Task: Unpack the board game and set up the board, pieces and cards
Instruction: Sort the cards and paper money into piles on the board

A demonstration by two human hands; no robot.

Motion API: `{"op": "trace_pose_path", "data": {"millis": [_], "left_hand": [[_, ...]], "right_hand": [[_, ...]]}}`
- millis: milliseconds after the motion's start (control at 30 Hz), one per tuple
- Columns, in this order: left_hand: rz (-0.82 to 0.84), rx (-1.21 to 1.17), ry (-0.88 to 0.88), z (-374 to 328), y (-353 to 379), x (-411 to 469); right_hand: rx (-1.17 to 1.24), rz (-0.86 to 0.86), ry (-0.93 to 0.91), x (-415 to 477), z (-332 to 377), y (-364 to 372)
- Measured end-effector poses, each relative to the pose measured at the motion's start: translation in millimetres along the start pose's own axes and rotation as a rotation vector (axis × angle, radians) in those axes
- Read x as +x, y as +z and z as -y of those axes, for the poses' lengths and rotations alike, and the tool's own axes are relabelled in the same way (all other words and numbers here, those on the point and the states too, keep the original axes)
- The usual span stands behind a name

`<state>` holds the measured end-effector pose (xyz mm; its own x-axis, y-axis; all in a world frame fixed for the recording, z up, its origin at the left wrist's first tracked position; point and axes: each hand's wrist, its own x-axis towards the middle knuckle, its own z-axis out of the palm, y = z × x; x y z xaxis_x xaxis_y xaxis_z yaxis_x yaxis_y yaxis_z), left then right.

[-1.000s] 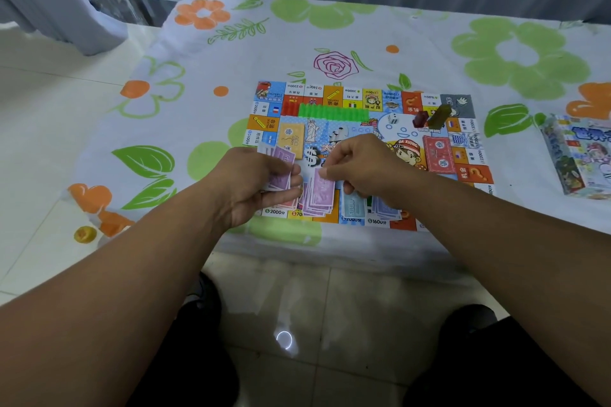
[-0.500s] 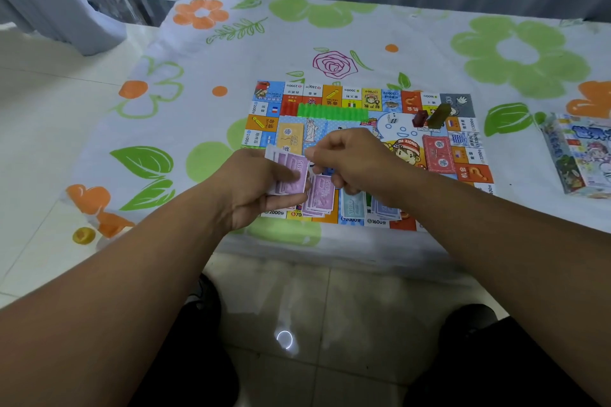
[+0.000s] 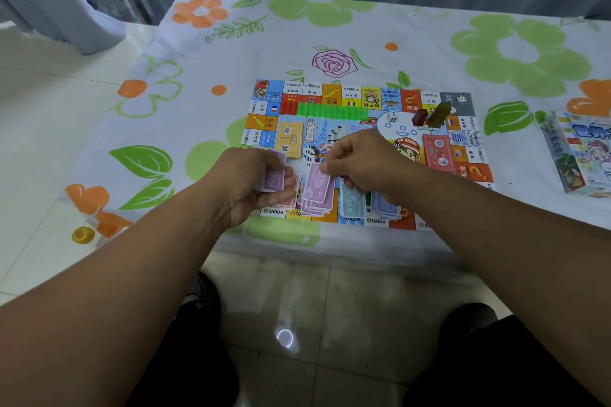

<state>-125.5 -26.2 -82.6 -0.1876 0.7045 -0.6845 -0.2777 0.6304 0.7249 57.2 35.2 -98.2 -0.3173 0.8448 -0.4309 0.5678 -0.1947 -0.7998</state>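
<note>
The colourful game board (image 3: 334, 94) lies flat on the flowered tablecloth. My left hand (image 3: 251, 180) grips a small stack of purple play money (image 3: 274, 180) over the board's near left part. My right hand (image 3: 362, 162) pinches one purple note (image 3: 319, 183) by its top edge, over a purple money pile (image 3: 315, 203). A light blue pile (image 3: 353, 203) and a blue-violet pile (image 3: 385, 206) lie to the right of it. A green row of houses (image 3: 332, 110), a die (image 3: 392, 116), a yellow card stack (image 3: 289, 139), a red card stack (image 3: 438, 154) and dark pieces (image 3: 431, 116) rest on the board.
The game box (image 3: 582, 155) lies on the table at the right edge. The table's near edge (image 3: 330, 241) runs just below the board, with tiled floor beneath. A white fan base (image 3: 66, 10) stands on the floor at far left. Curtains hang behind the table.
My right hand drew one purple note from the stack in my left hand and carried it right and down over the purple pile. My left hand lowered slightly with its stack.
</note>
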Motion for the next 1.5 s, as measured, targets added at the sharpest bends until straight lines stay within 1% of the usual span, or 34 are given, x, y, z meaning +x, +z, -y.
{"op": "trace_pose_path", "data": {"millis": [133, 300, 400, 533, 700, 800, 933, 1033, 1167, 1300, 1400, 1500], "left_hand": [[0.044, -0.015, -0.021, -1.2, 0.8, -3.0], [0.077, -0.028, -0.016, -0.2, 1.6, -5.3], [0.104, -0.026, 0.001, 0.5, 2.2, -4.5], [0.128, 0.008, 0.003, 2.1, 2.6, -3.2], [0.151, 0.041, -0.005, 2.4, 3.6, -3.5], [0.133, 0.041, 0.001, 1.2, 4.3, -4.1], [0.042, 0.009, 0.019, -1.4, 1.8, -4.3], [0.012, -0.009, 0.025, -1.9, 0.1, -3.4], [0.045, -0.028, 0.008, -2.1, 1.7, -3.9], [0.101, -0.053, -0.008, -2.2, 5.2, -5.6], [0.124, -0.039, -0.001, -1.2, 9.6, -6.1], [0.159, -0.011, 0.004, 1.2, 16.0, -6.9]], "right_hand": [[-0.055, 0.011, 0.001, 1.6, -3.7, 2.0], [-0.075, -0.042, -0.026, 2.4, -1.9, 1.9], [-0.029, -0.025, -0.039, 0.6, 1.8, 3.7], [0.097, 0.06, -0.08, -2.4, 7.2, 7.7], [0.093, 0.057, -0.132, -3.1, 9.7, 7.6], [0.098, 0.033, -0.11, -1.6, 9.4, 5.1], [0.073, -0.016, -0.043, 1.1, 5.9, 0.3], [0.027, 0.003, 0.0, 0.6, 1.8, -0.5], [-0.042, 0.021, 0.044, 1.1, -1.6, 0.7], [-0.06, -0.036, 0.03, 0.4, -3.4, -1.7], [-0.012, -0.065, -0.015, -2.5, -2.1, -4.8], [0.067, -0.024, -0.041, -6.7, 0.3, -8.0]]}}
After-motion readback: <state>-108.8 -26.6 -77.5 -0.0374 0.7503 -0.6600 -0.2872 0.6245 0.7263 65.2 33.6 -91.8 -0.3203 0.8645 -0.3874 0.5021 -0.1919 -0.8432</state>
